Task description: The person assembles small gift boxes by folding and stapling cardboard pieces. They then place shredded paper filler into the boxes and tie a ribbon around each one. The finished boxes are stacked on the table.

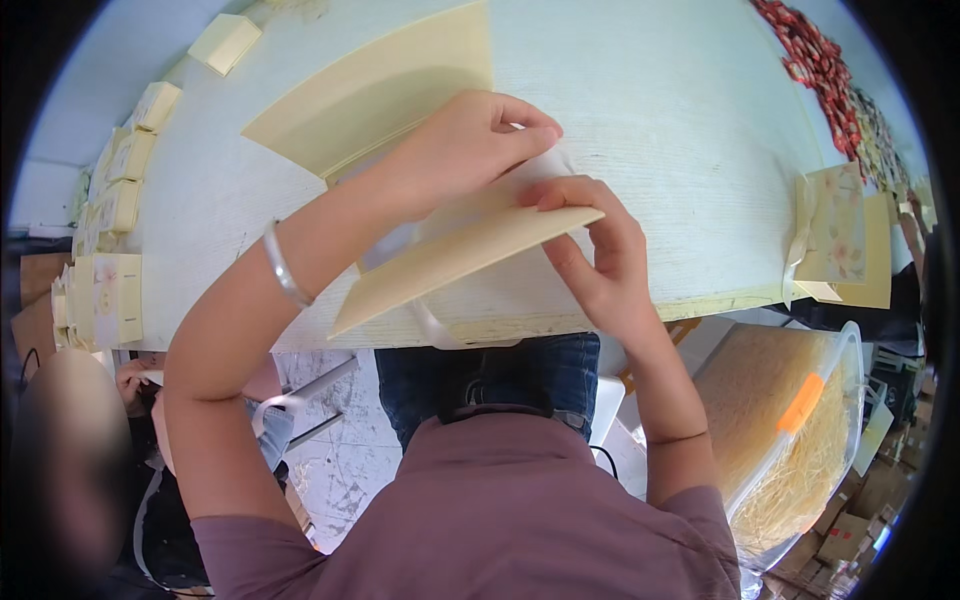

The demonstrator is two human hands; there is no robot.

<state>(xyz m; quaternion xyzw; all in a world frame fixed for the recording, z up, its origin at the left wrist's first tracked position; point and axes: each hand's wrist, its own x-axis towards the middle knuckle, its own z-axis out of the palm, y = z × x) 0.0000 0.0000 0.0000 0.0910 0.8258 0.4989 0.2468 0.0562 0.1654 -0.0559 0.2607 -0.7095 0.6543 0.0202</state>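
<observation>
1. pale whitewashed wooden tabletop (680, 130), cream folded boxes (118, 205) stacked along its left edge.
2. left hand (455, 150) and right hand (600, 265), fingers closed, pinch white ribbon (440, 335) onto flat cream cardboard sheet (450, 260) at near edge.
3. ribbon hangs loose, box unfolded.

A pale, wood-grained bench (680, 120) fills the far half of the scene under even, bright light. Below its near edge lies a grey, cracked floor (345, 465). Brown cardboard boxes (850, 525) crowd the near right corner.
</observation>
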